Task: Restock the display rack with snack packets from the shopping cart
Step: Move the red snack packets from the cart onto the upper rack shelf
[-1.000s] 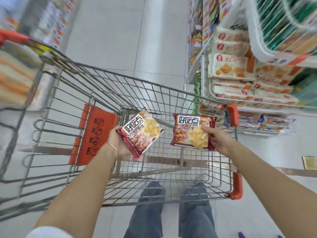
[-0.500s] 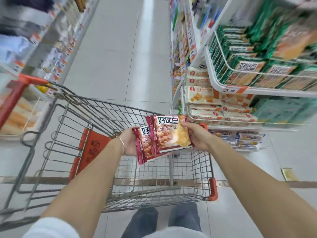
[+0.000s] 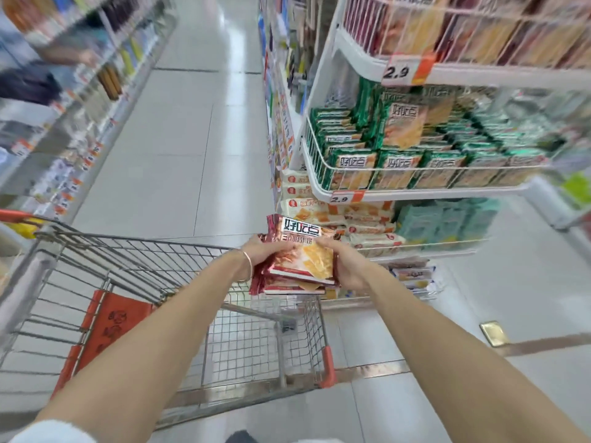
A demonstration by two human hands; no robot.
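Observation:
Two red snack packets (image 3: pixel 303 260) lie stacked one on the other, held above the front right corner of the wire shopping cart (image 3: pixel 160 260). My left hand (image 3: pixel 260 254) grips the stack's left edge and my right hand (image 3: pixel 347 266) grips its right edge. The white wire display rack (image 3: pixel 415 190) stands just ahead to the right. Its middle basket holds green packets (image 3: pixel 396 167) and its top basket holds blurred red packets (image 3: pixel 463 27). The cart's basket shows no packets inside.
An orange child-seat flap (image 3: pixel 108 327) hangs at the cart's near end. Cream biscuit packs (image 3: pixel 319 212) and pale green packs (image 3: pixel 447 219) fill the rack's lower tier. Store shelves (image 3: pixel 64 123) line the aisle's left side. Tiled floor (image 3: pixel 192 139) stretches ahead.
The two packets, held apart a second ago, have been brought together into one stack held by both hands. The view has lifted toward the rack, showing its upper baskets.

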